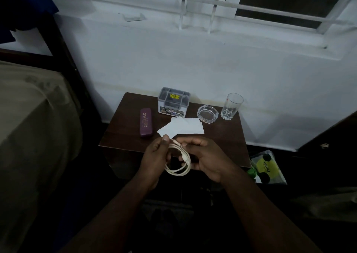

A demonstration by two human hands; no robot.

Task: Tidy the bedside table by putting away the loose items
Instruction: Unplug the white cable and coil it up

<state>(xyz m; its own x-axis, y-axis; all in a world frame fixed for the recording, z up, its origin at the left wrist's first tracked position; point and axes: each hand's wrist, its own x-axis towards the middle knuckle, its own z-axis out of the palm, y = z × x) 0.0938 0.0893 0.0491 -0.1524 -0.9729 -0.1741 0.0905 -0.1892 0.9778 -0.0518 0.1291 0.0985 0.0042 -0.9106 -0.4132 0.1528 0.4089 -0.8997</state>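
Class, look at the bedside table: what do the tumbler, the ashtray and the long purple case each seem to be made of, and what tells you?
Tumbler: clear glass, see-through, with a cut star base.
Ashtray: thick clear glass, faceted rim.
Purple case: probably leatherette or plastic, matte, with printed lettering; the dim light leaves it open.

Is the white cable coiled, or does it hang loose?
Coiled. The white cable forms round loops held between the left hand and the right hand, above the front edge of the bedside table.
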